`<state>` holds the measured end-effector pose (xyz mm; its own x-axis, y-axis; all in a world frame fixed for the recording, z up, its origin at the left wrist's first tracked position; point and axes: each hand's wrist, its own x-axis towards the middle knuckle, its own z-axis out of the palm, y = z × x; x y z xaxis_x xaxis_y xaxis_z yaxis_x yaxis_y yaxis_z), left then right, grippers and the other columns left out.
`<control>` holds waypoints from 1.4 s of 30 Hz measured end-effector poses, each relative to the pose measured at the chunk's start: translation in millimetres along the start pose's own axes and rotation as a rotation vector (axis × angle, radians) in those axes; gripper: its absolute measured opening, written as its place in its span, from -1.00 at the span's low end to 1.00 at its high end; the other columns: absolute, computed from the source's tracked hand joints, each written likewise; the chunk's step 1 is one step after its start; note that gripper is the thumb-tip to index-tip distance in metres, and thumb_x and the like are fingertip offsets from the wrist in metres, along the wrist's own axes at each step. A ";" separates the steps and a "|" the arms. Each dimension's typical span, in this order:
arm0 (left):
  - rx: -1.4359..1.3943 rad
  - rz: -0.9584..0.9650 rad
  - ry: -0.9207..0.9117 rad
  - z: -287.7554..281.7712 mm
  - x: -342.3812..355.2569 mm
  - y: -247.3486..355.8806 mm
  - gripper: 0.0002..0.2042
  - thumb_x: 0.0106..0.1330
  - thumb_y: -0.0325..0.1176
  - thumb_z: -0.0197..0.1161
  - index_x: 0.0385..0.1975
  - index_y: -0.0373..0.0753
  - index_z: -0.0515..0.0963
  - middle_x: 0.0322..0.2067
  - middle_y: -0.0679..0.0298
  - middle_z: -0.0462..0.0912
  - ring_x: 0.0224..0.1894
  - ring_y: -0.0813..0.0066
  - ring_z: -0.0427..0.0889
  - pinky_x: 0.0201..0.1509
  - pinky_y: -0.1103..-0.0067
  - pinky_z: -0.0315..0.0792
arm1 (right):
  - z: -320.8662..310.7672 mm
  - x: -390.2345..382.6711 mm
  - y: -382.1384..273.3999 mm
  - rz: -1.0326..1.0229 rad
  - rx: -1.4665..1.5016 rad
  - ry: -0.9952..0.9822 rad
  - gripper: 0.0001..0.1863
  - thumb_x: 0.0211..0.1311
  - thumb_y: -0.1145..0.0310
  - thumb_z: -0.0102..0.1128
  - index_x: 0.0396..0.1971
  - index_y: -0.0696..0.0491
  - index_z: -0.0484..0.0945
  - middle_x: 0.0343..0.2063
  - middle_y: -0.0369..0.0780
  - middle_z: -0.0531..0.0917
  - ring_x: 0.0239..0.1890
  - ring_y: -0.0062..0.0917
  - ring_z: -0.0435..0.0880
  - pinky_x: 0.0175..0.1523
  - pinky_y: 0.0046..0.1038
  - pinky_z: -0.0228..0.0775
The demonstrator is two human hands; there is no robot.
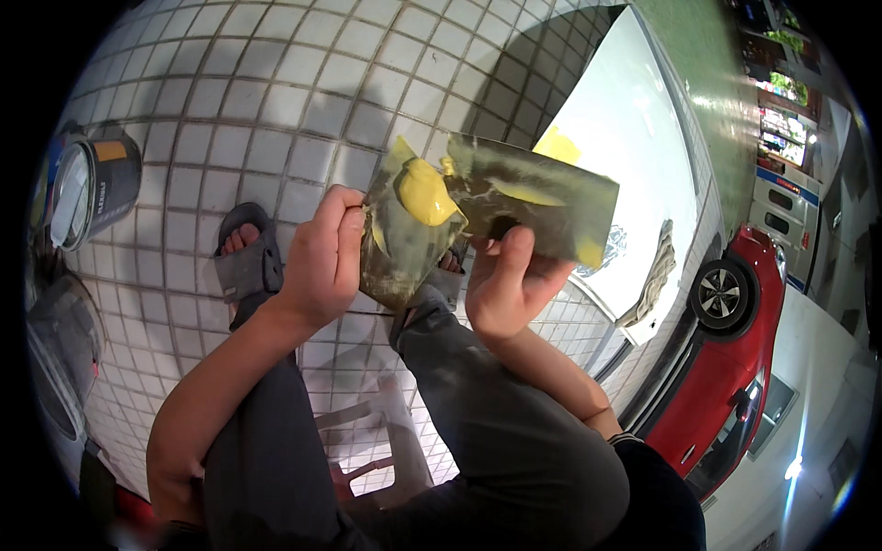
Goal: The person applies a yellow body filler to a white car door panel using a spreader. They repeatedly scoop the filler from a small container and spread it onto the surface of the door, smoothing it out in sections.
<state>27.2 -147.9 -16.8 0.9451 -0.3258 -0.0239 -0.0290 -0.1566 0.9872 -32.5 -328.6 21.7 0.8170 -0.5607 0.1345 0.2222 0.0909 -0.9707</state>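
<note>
My left hand (323, 257) is closed on a smeared, olive-grey plate (395, 266) that carries a thick lump of yellow paste (424, 195). My right hand (514, 285) grips a wider flat spreader (551, 211) of similar colour, its thumb pressed on the face. Yellow streaks mark this spreader, and its left edge is at the paste lump, beside the first plate. Just beyond, a white panel (616, 110) bears a yellow patch (556, 147), partly hidden by the spreader, with a crumpled greyish cloth (652, 275) on its lower right part.
Cans (101, 188) and buckets (60, 335) stand at the left on the tiled floor (276, 83). My sandalled feet (241, 253) and legs are below my hands, with a stool frame (395, 432) between. A red car (717, 367) and a white vehicle (781, 220) are at the right.
</note>
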 end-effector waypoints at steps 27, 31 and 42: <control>0.269 0.097 0.400 -10.4 22.4 -10.2 -0.75 0.61 -0.34 -0.14 -0.06 -0.39 0.43 -0.37 0.20 0.55 -0.32 0.52 0.47 -0.17 0.57 0.40 | 0.1 1.3 20.3 0.755 0.300 -0.170 -0.65 0.45 0.48 0.15 0.18 0.15 0.44 0.01 -0.26 0.63 0.04 -0.61 0.59 0.16 -0.50 0.44; 0.270 0.131 0.396 -3.2 15.6 -14.2 -0.79 0.58 -0.39 -0.13 -0.05 -0.39 0.41 -0.35 0.18 0.53 -0.32 0.49 0.48 -0.20 0.56 0.40 | 1.1 -1.1 25.7 0.774 0.112 -0.143 -0.86 0.41 0.41 0.25 -0.13 0.12 0.54 -0.28 -0.37 0.63 -0.25 -0.71 0.56 -0.08 -0.58 0.42; 0.222 0.221 -0.076 -3.9 6.5 -5.1 -0.85 0.41 -0.56 0.09 -0.07 -0.33 0.44 -0.53 0.02 0.53 -0.53 0.05 0.58 -0.45 0.38 0.40 | -11.6 10.7 17.6 0.778 -0.128 -0.056 -0.64 0.32 0.32 0.38 -0.57 0.02 0.37 -0.60 -0.42 0.48 -0.51 -0.77 0.38 -0.37 -0.61 0.21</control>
<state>34.8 -145.6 -21.4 0.8816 -0.4415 0.1670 -0.3084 -0.2710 0.9118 -26.0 -342.6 3.7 0.7391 -0.3322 -0.5860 -0.4845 0.3423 -0.8050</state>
